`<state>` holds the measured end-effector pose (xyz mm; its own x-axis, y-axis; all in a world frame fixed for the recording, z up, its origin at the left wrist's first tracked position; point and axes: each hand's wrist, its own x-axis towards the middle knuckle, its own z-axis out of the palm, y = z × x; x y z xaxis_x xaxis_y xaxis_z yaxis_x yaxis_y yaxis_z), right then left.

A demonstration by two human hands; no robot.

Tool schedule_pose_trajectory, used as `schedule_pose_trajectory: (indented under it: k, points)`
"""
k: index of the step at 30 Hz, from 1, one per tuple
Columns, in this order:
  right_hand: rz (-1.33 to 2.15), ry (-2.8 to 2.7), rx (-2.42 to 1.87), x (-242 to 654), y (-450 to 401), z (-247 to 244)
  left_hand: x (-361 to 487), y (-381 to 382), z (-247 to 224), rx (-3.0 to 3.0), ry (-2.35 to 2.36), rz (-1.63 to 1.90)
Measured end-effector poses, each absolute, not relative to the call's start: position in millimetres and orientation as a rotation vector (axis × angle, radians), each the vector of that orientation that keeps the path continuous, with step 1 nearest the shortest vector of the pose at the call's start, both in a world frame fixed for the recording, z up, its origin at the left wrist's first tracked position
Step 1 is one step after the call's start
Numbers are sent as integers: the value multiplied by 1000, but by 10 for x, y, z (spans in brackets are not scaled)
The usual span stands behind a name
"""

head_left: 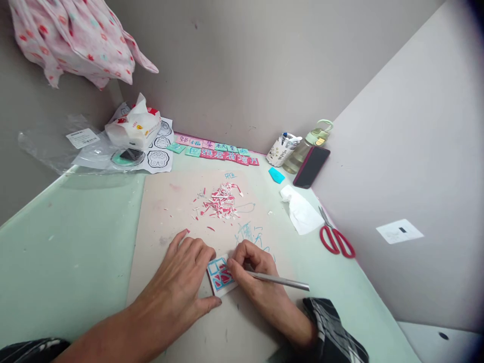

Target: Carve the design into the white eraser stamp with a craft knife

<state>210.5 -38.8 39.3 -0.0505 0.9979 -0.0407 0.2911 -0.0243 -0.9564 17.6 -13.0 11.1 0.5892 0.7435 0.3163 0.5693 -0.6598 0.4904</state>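
Observation:
A small white tile with blue lines and red carved patches lies on a beige board. My left hand holds the tile's left side, thumb at its lower corner and fingers along the upper left. A slim silver carving knife is pinched in my right hand; its tip is hidden behind the fingers over the tile. Red and white shavings lie heaped beyond the hands. Blue handwriting marks the board near the right hand.
Rows of pink and green character tiles line the back. Tissues and plastic wrap stand back left. On the right are a pen cup, a bottle, a phone, a blue piece, crumpled tissue and red-handled scissors.

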Motion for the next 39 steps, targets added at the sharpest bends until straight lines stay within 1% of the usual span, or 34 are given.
schedule_pose_trajectory:
  k: [23,39]
  points:
    - [1110,-1457,-1489,2051,-318,300,141,-120,109,2469,1048,682]
    - [1117,-1693,-1476,2113,-206,398,144,-115,110,2485,1049,715]
